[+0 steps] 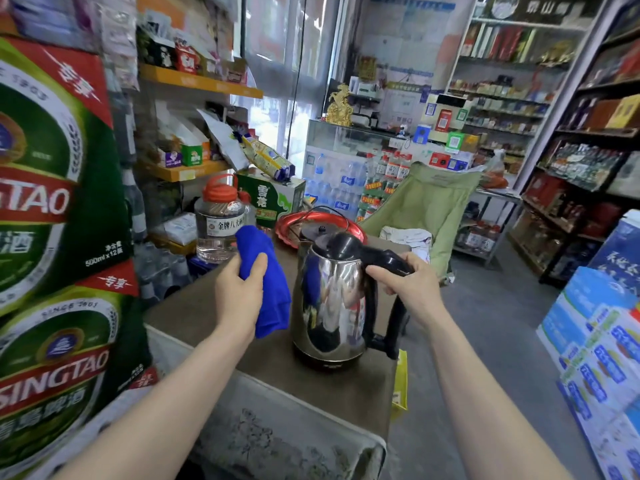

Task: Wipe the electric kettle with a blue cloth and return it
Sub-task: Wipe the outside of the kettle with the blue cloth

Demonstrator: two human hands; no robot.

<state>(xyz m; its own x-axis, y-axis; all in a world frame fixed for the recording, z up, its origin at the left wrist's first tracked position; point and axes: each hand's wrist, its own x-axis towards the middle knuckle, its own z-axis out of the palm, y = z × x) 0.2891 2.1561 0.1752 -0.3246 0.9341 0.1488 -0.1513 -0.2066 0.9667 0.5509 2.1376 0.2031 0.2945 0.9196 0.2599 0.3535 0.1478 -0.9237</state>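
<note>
A shiny steel electric kettle [329, 303] with a black lid and black handle stands upright on a brown table [214, 317]. My right hand [410, 284] grips the top of the kettle's handle. My left hand [239, 292] holds a bright blue cloth [268, 275] just left of the kettle body; the cloth hangs down close to the steel side, and I cannot tell whether it touches.
A red tray [289, 225] lies behind the kettle, with a clear jug with a red cap [220, 225] to its left. Stacked green beer cartons [52, 202] wall the left side. A green folding chair [426, 206] stands beyond the table. Blue cartons [602, 341] sit on the floor at right.
</note>
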